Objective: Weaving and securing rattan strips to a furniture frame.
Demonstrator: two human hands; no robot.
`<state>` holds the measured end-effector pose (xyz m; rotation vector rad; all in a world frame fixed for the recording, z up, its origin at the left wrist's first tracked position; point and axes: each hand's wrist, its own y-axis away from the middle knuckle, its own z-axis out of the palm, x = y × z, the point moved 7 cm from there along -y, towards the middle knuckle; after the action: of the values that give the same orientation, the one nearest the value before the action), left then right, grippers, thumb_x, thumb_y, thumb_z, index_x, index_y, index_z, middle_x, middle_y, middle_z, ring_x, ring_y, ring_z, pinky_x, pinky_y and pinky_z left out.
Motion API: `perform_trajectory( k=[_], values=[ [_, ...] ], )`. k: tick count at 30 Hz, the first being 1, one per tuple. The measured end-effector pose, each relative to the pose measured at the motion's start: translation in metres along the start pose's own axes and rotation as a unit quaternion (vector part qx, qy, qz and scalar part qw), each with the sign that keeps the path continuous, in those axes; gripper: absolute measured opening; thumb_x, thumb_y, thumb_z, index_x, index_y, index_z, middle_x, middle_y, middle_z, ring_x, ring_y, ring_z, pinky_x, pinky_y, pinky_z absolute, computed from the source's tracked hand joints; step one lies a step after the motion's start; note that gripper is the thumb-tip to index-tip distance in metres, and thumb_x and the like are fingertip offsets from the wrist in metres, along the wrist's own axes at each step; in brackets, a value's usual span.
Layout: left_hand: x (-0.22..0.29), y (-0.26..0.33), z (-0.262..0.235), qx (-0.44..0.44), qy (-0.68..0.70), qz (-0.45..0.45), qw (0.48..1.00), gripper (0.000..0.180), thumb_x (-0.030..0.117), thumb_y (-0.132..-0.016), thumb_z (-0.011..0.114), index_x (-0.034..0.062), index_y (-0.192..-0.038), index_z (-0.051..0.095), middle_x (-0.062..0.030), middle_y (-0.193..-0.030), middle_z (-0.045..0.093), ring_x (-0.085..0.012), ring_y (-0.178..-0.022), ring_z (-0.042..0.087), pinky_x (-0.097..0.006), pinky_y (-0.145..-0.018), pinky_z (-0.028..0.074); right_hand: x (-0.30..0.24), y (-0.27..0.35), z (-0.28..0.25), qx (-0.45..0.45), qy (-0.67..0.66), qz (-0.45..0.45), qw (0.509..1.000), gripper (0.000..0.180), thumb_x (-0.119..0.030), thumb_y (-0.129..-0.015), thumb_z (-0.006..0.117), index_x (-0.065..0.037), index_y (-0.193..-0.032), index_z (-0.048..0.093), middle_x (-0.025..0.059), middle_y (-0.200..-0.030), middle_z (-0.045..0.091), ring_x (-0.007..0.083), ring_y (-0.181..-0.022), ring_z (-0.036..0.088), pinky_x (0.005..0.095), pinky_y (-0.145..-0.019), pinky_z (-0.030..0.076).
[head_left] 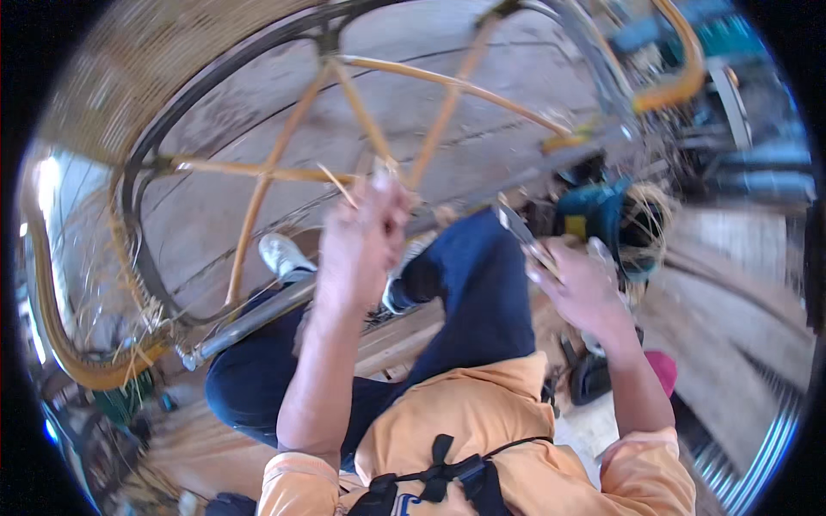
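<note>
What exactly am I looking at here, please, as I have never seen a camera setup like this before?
There is no machine: these are a person's own bare hands, seen from above by a wide fisheye camera worn on the head, which bends straight edges. The left hand is at a dark curved frame crossed by tan canes; it seems to hold a thin pale strip, though blur hides the grip. The right hand holds a tool with a metal end. To the right is a green container with pale strands beside it.
</note>
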<state>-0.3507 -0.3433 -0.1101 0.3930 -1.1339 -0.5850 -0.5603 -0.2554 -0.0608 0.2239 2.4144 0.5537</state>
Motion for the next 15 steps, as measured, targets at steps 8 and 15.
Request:
perform_trajectory(
  k=[8, 15],
  values=[
    [-0.235, 0.11, 0.197, -0.366, -0.281, -0.11, 0.88, 0.028, 0.032, -0.089, 0.048, 0.0074, -0.076, 0.055, 0.0043, -0.06, 0.045, -0.0063, -0.045, 0.036, -0.024, -0.041, 0.029, 0.183, 0.258, 0.036, 0.05, -0.094, 0.272, 0.957, 0.029, -0.016, -0.08, 0.056, -0.001, -0.104, 0.052, 0.0228, -0.089, 0.059, 0.0402, -0.089, 0.056, 0.041, -0.074, 0.044],
    [-0.369, 0.134, 0.192, -0.399, -0.458, -0.267, 0.748, 0.033, 0.031, -0.089, 0.044, 0.0044, -0.071, 0.051, -0.0009, -0.057, 0.047, -0.0139, -0.045, 0.043, -0.028, -0.044, 0.038, 0.239, 0.306, 0.122, 0.04, -0.192, 0.325, 0.925, 0.033, -0.016, -0.078, 0.057, 0.004, -0.104, 0.05, 0.0303, -0.093, 0.056, 0.0424, -0.094, 0.054, 0.0458, -0.08, 0.042]
  ],
)
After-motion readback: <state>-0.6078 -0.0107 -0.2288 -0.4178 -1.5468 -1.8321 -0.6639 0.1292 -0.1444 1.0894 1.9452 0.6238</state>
